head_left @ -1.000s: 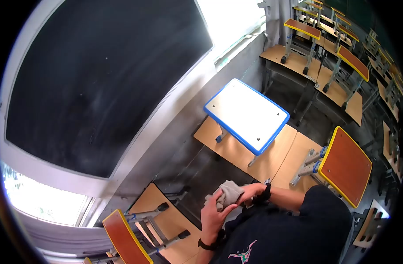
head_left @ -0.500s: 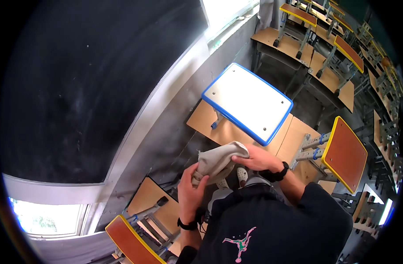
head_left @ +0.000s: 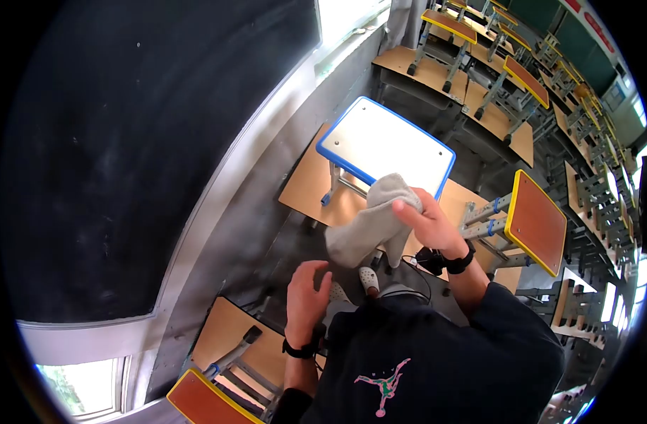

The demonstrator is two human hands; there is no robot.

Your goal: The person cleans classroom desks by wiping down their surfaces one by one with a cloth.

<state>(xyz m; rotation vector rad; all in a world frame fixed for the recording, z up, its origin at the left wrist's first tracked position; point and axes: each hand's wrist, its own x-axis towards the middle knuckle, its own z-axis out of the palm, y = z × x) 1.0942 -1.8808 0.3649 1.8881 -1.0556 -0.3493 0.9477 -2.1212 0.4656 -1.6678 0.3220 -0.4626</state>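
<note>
A beige-grey cloth [head_left: 369, 230] hangs in loose folds from my right hand [head_left: 436, 225], whose thumb and fingers pinch its upper right part. Its top overlaps the near edge of a white stool seat with a blue rim [head_left: 390, 138] in my view; whether they touch I cannot tell. My left hand [head_left: 308, 300] is off the cloth, below and left of it, with the fingers curved and apart and nothing in them. The stool stands on a light wooden desk [head_left: 302, 187].
A brown, yellow-rimmed stool [head_left: 539, 225] juts out at my right. Another brown stool [head_left: 207, 403] rests by a desk at lower left. A dark board [head_left: 161, 155] covers the left wall. Rows of desks with upturned stools [head_left: 443, 74] stretch to the upper right.
My left hand has let go of the cloth. My right hand has carried the cloth up toward the white stool, and the cloth now hangs more open. The view has shifted slightly right.
</note>
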